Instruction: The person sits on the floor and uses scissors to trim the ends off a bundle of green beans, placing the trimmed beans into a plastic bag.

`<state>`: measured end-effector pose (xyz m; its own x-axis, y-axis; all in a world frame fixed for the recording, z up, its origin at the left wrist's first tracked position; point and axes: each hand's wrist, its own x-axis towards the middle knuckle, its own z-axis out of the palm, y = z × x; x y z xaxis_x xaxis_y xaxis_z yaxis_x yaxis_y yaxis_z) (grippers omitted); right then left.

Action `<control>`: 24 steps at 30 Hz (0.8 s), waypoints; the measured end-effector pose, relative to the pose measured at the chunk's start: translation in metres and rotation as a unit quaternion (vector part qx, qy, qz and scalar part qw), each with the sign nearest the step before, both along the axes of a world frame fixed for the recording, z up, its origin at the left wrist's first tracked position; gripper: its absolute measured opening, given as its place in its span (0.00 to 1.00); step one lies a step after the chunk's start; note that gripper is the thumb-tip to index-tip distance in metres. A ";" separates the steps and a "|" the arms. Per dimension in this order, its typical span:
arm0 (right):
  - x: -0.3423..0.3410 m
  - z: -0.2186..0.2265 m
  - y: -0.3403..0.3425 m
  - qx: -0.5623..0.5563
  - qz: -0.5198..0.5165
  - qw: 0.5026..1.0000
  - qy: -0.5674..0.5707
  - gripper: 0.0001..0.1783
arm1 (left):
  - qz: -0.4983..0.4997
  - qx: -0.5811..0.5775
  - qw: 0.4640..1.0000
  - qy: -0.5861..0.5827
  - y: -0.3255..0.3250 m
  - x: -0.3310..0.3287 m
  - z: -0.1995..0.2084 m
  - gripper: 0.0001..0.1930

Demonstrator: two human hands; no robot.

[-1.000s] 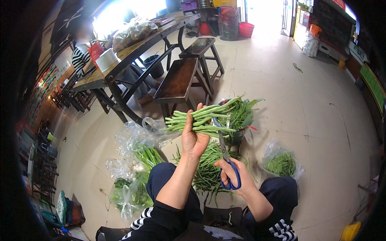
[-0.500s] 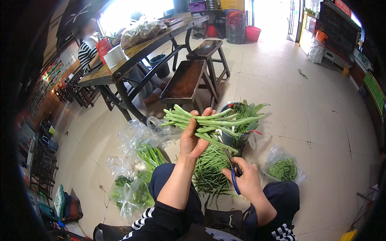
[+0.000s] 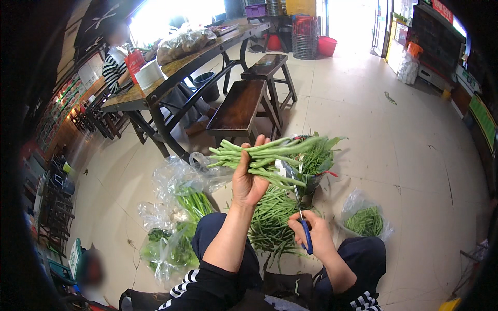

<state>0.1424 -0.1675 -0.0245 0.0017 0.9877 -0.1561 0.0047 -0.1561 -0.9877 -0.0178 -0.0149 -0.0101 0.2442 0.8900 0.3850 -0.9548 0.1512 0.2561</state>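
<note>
Over the pile [image 3: 271, 220], left fingers [image 3: 241, 167] are clasping beans [image 3: 275, 151] snugly; right fingers [image 3: 296, 226] are gripping scissors [image 3: 307, 237], ideally cutting well clear of skin.

Counts were: one left hand [image 3: 250, 187], one right hand [image 3: 317, 234], one scissors pair [image 3: 308, 237], one held bean bundle [image 3: 277, 159], one bean heap [image 3: 275, 215], one clear bag of beans [image 3: 358, 201], two brown-topped benches [image 3: 236, 109].
</note>
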 end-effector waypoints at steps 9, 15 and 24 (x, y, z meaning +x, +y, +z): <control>-0.002 0.003 0.000 0.018 0.054 0.992 0.109 0.15 | 0.056 -0.054 0.996 -0.047 0.011 -0.007 -0.004 0.09; 0.003 0.005 0.011 -0.022 0.030 0.996 0.079 0.18 | 0.043 -0.039 0.998 -0.025 0.007 -0.005 -0.004 0.10; 0.010 0.007 0.020 0.040 0.005 0.999 0.033 0.17 | 0.019 -0.020 1.000 -0.008 0.002 -0.004 -0.003 0.09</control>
<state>0.1526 -0.1475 -0.0176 -0.0156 0.9969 -0.0769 -0.0593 -0.0777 -0.9952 -0.0217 -0.0126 -0.0128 0.2045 0.9130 0.3530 -0.9638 0.1249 0.2354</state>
